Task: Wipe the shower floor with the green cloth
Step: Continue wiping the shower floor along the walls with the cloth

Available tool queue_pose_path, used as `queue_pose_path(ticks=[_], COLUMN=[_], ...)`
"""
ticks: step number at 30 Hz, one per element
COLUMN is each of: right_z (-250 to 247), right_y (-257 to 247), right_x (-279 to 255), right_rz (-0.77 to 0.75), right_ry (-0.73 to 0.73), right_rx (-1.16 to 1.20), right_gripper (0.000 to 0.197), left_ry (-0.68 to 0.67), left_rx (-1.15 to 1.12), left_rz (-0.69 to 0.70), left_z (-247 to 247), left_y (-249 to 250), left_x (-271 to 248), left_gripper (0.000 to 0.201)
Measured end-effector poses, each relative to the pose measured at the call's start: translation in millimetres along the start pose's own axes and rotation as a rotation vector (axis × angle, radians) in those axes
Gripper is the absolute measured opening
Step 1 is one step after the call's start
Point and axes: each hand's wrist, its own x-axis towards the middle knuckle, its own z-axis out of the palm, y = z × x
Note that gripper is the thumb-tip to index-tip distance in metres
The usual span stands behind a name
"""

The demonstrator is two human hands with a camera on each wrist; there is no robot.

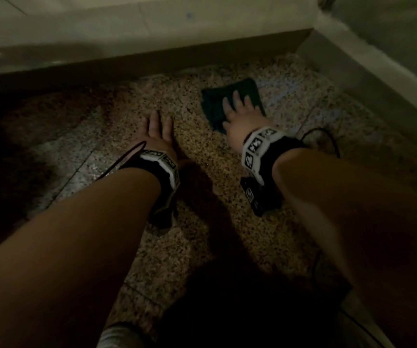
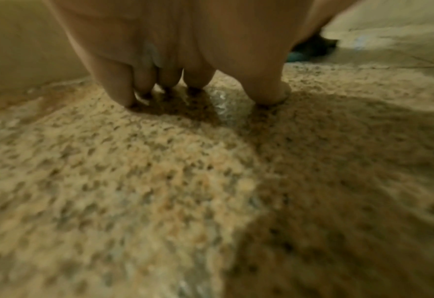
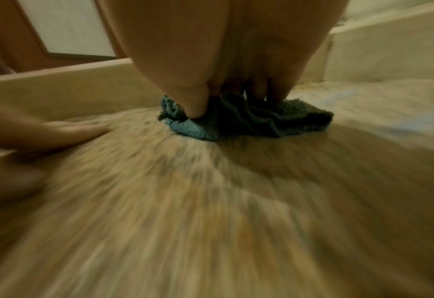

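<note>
While the left hand (image 1: 156, 133) lies flat and bare on the speckled shower floor (image 1: 190, 222), holding nothing, the right hand (image 1: 240, 114) presses spread fingers on the green cloth (image 1: 242, 92). The cloth sits right under that hand, near the far corner. No containers are in view.

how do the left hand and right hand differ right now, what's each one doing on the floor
The right hand presses down on the green cloth; the left hand rests straight on the bare shower floor. The right hand reaches farther toward the corner, the left sits nearer the person. In the right wrist view the floor streaks with motion blur; the left wrist view is steadier. Both lie palm down, each with a marker band on its wrist.
</note>
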Motion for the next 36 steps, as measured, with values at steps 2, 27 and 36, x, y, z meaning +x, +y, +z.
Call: queue_pose_path(ticks=[2, 27, 36], right_z=[15.1, 48.2, 38.2], right_y=[2.8, 29.5, 45.5], right_x=[-18.6, -54.6, -41.3], right_rz=[-0.007, 0.144, 0.099], right_ry=[-0.014, -0.020, -0.001], right_rx=[0.002, 0.045, 0.049], right_gripper=[0.057, 0.056, 0.061], left_ry=[-0.001, 0.011, 0.026], left_rx=[0.038, 0.080, 0.083], left_rz=[-0.003, -0.030, -0.041], left_z=[-3.1, -2.4, -2.4], left_y=[2.1, 5.1, 9.8], left_x=[-4.3, -8.8, -13.8], left_gripper=[0.109, 0.107, 0.104])
